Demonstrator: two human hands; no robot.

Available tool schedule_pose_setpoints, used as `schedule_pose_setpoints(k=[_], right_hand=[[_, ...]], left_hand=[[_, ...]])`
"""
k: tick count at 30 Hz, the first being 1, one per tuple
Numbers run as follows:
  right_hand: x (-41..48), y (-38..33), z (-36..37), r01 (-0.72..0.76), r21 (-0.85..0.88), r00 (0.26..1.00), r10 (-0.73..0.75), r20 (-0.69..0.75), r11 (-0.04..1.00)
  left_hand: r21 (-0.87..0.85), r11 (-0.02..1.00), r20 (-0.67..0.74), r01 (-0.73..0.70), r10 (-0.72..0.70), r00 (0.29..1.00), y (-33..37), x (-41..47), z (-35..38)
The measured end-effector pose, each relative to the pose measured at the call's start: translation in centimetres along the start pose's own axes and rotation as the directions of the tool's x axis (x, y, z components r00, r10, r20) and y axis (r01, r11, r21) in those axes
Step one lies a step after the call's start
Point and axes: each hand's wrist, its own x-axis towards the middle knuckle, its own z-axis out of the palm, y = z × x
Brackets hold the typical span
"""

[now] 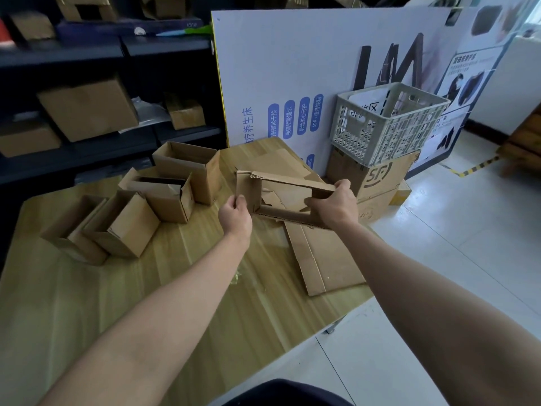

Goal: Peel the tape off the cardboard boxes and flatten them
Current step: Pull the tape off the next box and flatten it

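While we hold it above the worktop (87, 303), the open-ended box (288, 183) hangs between both hands, a hollow sleeve with a ragged far edge. Our left hand (235, 213) pinches at the lower corner of its left wall, fingers curled tight; whether tape sits in that pinch we cannot tell. Our right hand (336, 205) grips the right wall, thumb on top, fingers wrapped round it. Beneath and to the right, flattened cardboard (325, 259) lies on the worktop near its right edge. Left of the hands, four open boxes (164, 197) stand in a slanting row. A crumpled tape scrap (235, 276) lies beside our left forearm. Beyond the worktop a grey crate (389, 121) sits on a printed carton (377, 177)
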Motion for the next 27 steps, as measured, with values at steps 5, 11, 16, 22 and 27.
schedule_pose_setpoints(k=[5,11,16,22,27], right_hand=[[0.4,-0.1,0.2,-0.002,-0.005,0.993,0.001,-0.118,1.0],[0.6,-0.4,0.3,0.001,-0.058,0.99,-0.009,-0.139,0.998],[1.1,-0.4,0.3,-0.039,-0.094,0.996,0.031,-0.086,0.995],[0.8,-0.7,0.0,0.013,-0.124,0.997,-0.022,-0.075,0.992],[0.6,0.7,-0.3,0.179,-0.098,0.978,-0.166,0.125,0.979]], left_hand=[[-0.103,0.995,0.01,-0.012,0.014,1.0,0.5,-0.9,0.9],[-0.13,0.991,0.001,-0.042,0.043,0.999,0.4,-0.7,1.3],[-0.118,0.989,0.043,-0.09,0.096,0.994,1.0,-1.3,1.4],[-0.088,0.993,0.025,-0.075,0.077,0.997,1.1,-1.4,1.9],[-0.305,0.915,0.122,0.263,-0.236,0.964,1.1,0.9,0.9]])
